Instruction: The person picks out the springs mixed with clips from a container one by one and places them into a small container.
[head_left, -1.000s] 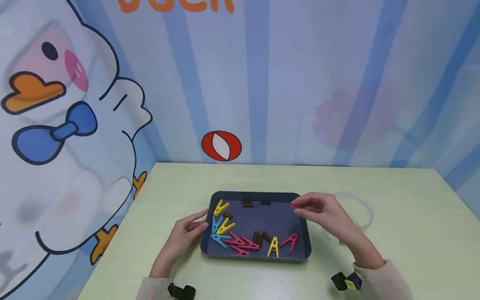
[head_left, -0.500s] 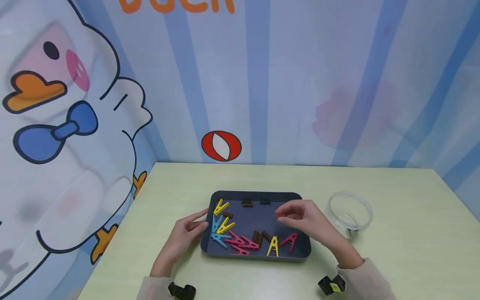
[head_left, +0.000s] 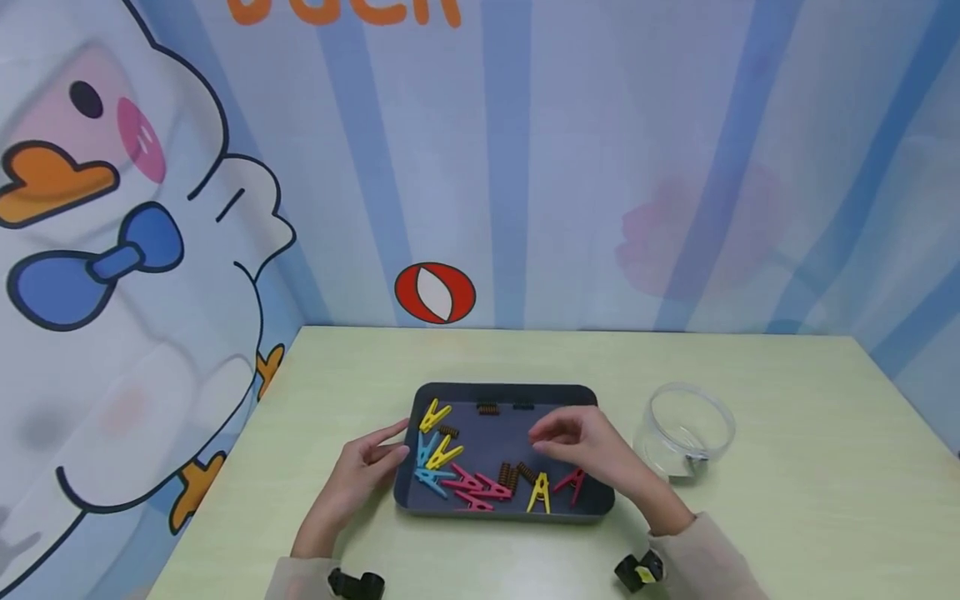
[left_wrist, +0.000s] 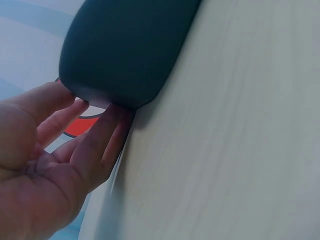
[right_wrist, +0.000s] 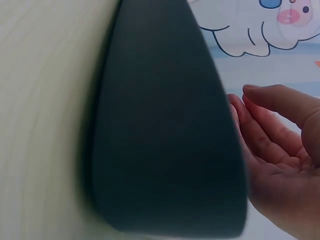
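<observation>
A dark grey tray [head_left: 480, 443] holds clothespins and small brown coil springs. Yellow [head_left: 445, 452] and blue clothespins [head_left: 432, 479] lie at its left. Pink clothespins [head_left: 491, 487] lie along the front, with a yellow clothespin [head_left: 539, 493] to their right. My left hand [head_left: 360, 471] rests its fingertips and thumb against the tray's left outer wall, also visible in the left wrist view. Above the tray's right half hovers my right hand [head_left: 588, 446], fingers loosely curled, thumb apart from them. Nothing shows between them in the right wrist view [right_wrist: 280, 145], where the tray wall hides part of the fingers.
A clear round container [head_left: 686, 429] stands right of the tray, with something small and dark near its bottom. Several springs [head_left: 508, 476] lie among the clothespins, others [head_left: 488, 409] by the back wall. A printed curtain hangs behind the table [head_left: 795, 467].
My right hand has moved left from beside the clear container to over the tray's right half, uncovering the container. My left hand stays at the tray's left side. The head view has shifted slightly.
</observation>
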